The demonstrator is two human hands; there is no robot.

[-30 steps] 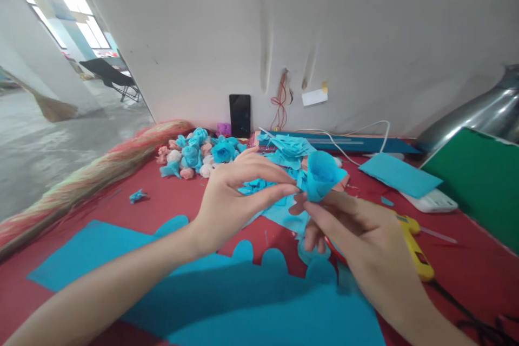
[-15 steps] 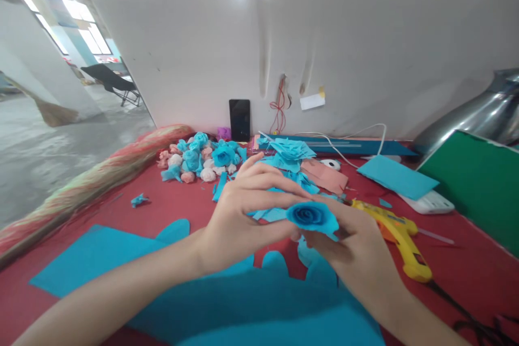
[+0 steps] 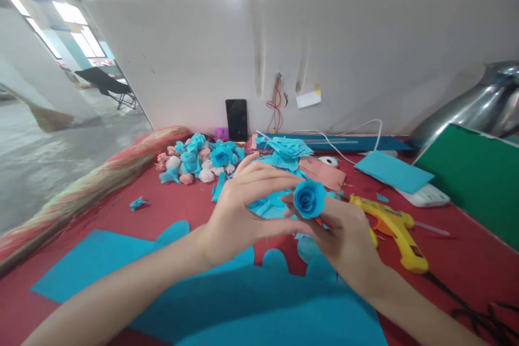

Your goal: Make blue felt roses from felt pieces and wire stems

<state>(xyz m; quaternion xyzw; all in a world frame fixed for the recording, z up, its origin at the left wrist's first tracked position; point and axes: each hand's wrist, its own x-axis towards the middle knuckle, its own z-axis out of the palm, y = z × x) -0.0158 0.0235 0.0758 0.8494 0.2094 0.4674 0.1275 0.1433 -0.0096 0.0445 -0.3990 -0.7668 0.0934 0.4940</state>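
Both hands meet over the red table (image 3: 170, 211) around a small rolled blue paper rose (image 3: 308, 198), its spiral face turned toward me. My right hand (image 3: 346, 235) grips the rose from below and behind. My left hand (image 3: 243, 208) pinches its left side with thumb and fingertips, the other fingers curled above. Under my forearms lies a large blue sheet with scalloped edge (image 3: 227, 303). Blue paper scraps (image 3: 263, 206) lie just behind my hands.
A pile of blue, pink and white paper roses (image 3: 198, 158) sits at the back left. A yellow glue gun (image 3: 395, 230) lies right of my hands. Behind are a black phone (image 3: 237, 119), blue sheets (image 3: 393, 171), a green board (image 3: 474, 184) and a white partition.
The blue paper went from a loose upright cone to a tight rolled rose, which has tipped up so its spiral faces me. Both hands stayed together and rose slightly.
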